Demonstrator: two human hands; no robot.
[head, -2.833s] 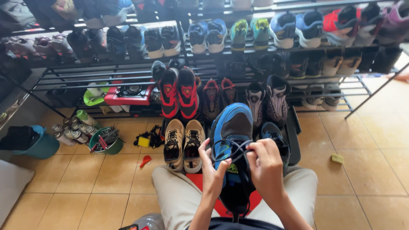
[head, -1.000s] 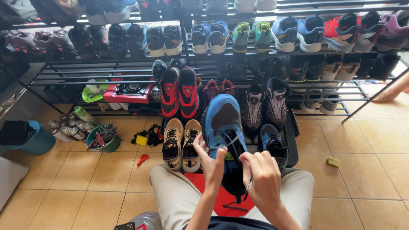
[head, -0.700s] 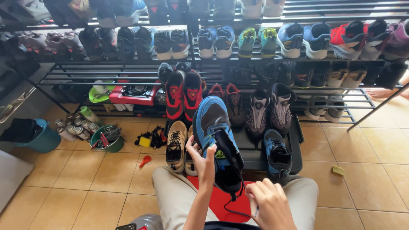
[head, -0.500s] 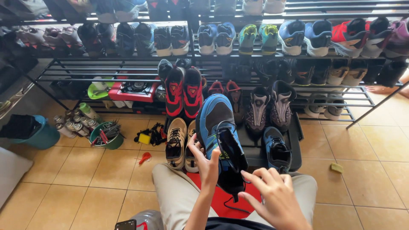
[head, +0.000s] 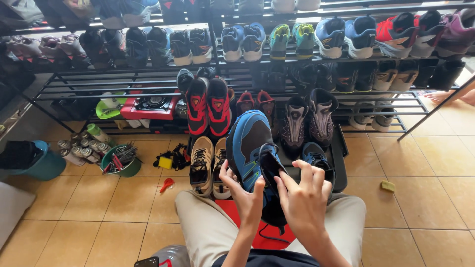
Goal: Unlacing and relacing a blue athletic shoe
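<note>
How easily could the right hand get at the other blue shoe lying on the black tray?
Probably easily. The right hand is on the held blue shoe, and the other blue shoe lies just beyond its fingers on the tray, with nothing between them. It would have to let go first.

This looks like a small shoe cleaning or repair shop set up on a home-style floor of glossy tan ceramic tiles point(head: 425, 163). A long black metal rack point(head: 123, 81) runs the width of the room, its slatted shelves crowded with pairs of sports shoes in blue, green, red and grey. More pairs, among them red-and-black trainers point(head: 208, 106) and tan lace-up shoes point(head: 208, 165), stand in a black plastic tray point(head: 341, 153) on the floor. Beside them sit a cluster of small spray cans point(head: 81, 148), a green tub of brushes and hand tools point(head: 118, 160) and a teal plastic bucket point(head: 42, 165).
</note>
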